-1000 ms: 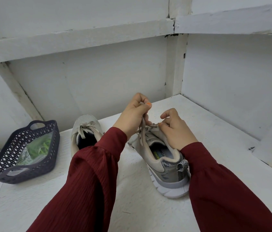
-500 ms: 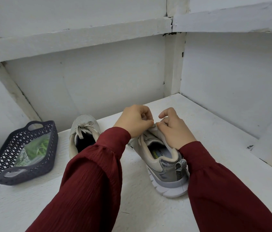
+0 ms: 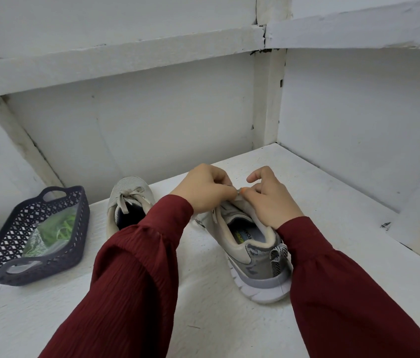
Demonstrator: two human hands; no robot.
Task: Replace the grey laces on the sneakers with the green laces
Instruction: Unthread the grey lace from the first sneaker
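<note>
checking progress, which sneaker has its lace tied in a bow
The sneaker beside the basket; its bow is tied. The other sneaker is under the left hand and right hand, which pinch its lace.

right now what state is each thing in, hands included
near sneaker, upright, heel toward the camera, one lace end hanging loose
grey lace, pinched at the top by both hands
left hand, pinches the grey lace
right hand, pinches the grey lace
far sneaker, upright, its own lace tied in a bow
basket, upright, holds the bag
bag of green laces, lying in the basket, untouched
</note>
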